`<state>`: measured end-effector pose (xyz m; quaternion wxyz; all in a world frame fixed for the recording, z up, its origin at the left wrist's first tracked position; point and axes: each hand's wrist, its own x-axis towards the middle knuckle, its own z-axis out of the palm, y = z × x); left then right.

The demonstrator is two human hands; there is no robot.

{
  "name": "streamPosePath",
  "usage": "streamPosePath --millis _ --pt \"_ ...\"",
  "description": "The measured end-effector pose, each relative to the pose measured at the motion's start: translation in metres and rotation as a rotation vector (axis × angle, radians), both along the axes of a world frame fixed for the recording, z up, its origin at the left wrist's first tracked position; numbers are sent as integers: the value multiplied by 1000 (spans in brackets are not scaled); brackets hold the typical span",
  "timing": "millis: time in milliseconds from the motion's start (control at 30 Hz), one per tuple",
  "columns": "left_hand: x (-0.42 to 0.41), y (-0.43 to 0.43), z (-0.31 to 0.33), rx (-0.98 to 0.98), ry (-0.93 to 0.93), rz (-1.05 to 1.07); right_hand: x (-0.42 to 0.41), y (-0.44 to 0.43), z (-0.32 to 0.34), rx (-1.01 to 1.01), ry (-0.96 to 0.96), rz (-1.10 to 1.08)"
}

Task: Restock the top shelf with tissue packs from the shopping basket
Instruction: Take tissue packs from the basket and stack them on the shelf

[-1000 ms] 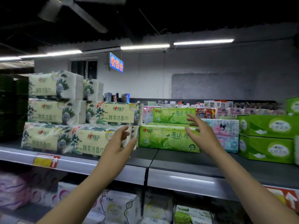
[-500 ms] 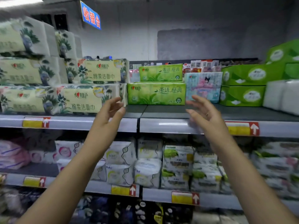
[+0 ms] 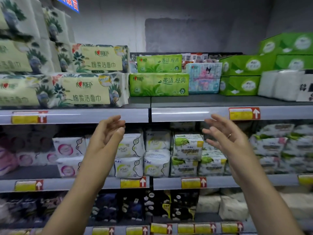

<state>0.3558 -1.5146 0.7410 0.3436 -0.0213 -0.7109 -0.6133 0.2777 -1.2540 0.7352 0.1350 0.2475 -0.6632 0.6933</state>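
Under the top shelf [image 3: 211, 101], left hand [image 3: 105, 135] faces right hand [image 3: 227, 137], fingers loose.

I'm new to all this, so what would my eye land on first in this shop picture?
First come the two bare hands, the left hand and the right hand, raised open and empty just below the front edge of the top shelf. Above them, two bright green tissue packs sit stacked mid-shelf, with cream floral packs piled to their left.
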Motion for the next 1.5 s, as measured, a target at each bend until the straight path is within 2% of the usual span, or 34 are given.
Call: streamPosePath --millis 267,600,833,1033,1200,1500 --pt "2 -1 -42 68 -133 -52 17 3 -38 20 -126 -107" --pt "7 17 -108 123 -293 -72 24 18 -91 76 -316 -115" --pt "3 34 -178 201 -413 -69 24 40 -168 138 -500 -112" --pt "4 49 -247 156 -565 -82 20 63 -253 142 -689 -221" --pt "9 57 -308 223 -755 -72 28 64 -313 160 -820 -276" --pt "22 58 -384 346 -927 21 50 60 -409 260 -1088 -258"
